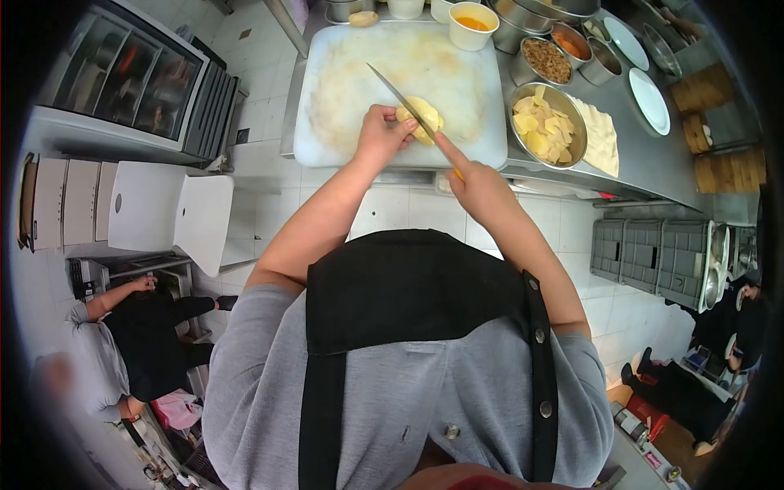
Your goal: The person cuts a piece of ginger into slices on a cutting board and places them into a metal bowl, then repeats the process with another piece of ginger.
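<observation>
On the white cutting board (343,73) lies a pale yellow peeled potato (424,108), close to the board's near edge. The fingers of my left hand (382,135) are closed on its left side, pressing it in place. My right hand (478,189) grips a knife (390,87) by its yellow handle, index finger stretched along the blade. The blade crosses over the potato, its tip pointing away to the upper left. A metal bowl (585,139) of potato slices (542,126) stands right of the board.
Behind the board are a tub of orange liquid (472,24) and a small potato piece (363,18). Further right sit a pot of brown crumbs (547,60), a folded cloth (599,139) and white plates (649,102). People work at both sides; a white chair (151,204) stands left.
</observation>
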A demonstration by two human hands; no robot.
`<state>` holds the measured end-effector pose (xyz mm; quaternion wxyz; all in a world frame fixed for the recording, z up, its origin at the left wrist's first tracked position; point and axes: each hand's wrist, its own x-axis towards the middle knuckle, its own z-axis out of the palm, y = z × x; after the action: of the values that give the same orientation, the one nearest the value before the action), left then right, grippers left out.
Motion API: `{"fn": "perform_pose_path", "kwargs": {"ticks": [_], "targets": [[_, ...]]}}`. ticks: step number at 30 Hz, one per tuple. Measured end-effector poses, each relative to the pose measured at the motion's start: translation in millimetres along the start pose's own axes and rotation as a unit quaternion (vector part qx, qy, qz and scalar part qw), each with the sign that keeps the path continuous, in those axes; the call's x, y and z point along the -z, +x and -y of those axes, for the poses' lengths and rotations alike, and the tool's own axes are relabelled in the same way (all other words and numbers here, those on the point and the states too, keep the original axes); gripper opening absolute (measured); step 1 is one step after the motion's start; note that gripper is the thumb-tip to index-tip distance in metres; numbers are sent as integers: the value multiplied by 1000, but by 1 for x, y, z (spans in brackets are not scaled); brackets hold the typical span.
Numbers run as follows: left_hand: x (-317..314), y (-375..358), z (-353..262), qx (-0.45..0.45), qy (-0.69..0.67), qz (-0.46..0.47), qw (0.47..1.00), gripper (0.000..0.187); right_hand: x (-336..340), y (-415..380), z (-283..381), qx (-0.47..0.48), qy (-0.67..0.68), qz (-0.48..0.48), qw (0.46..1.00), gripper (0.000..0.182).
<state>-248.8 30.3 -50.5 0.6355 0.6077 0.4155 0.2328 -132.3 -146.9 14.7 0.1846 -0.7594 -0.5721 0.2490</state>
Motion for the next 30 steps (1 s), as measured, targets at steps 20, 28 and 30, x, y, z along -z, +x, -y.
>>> {"fn": "perform_pose_path", "kwargs": {"ticks": [20, 28, 30], "targets": [[0, 5, 6, -18, 2, -3, 1000, 42, -10, 29, -1, -38, -28, 24, 999, 69], [-1, 2, 3, -15, 3, -2, 1000, 43, -15, 15, -13, 16, -1, -30, 999, 69], [0, 4, 4, -15, 6, 4, 1000, 43, -13, 5, -13, 25, 9, -39, 999, 69]]}}
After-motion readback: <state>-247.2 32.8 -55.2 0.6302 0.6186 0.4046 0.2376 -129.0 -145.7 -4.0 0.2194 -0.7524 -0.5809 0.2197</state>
